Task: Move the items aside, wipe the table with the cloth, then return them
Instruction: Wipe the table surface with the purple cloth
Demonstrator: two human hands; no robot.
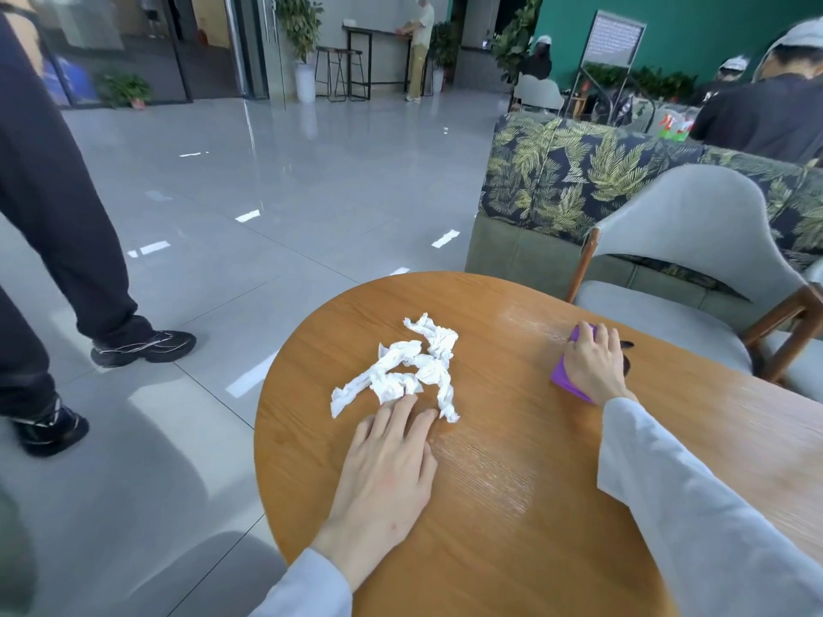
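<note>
A round wooden table point(503, 518) fills the lower middle of the head view. Crumpled white tissue paper point(412, 365) lies on its far left part. My left hand point(387, 465) rests flat on the wood with its fingertips touching the near edge of the tissue. A purple cloth point(562, 377) lies at the table's far right side, pressed down under my right hand point(594, 362), whose fingers curl over it. A small dark object point(627, 345) peeks out just right of that hand; I cannot tell what it is.
A grey upholstered chair point(677, 242) with wooden arms stands against the table's right side, a leaf-patterned sofa point(579, 171) behind it. A person in dark trousers and black shoes point(142, 345) stands on the tiled floor to the left. Other people are further back.
</note>
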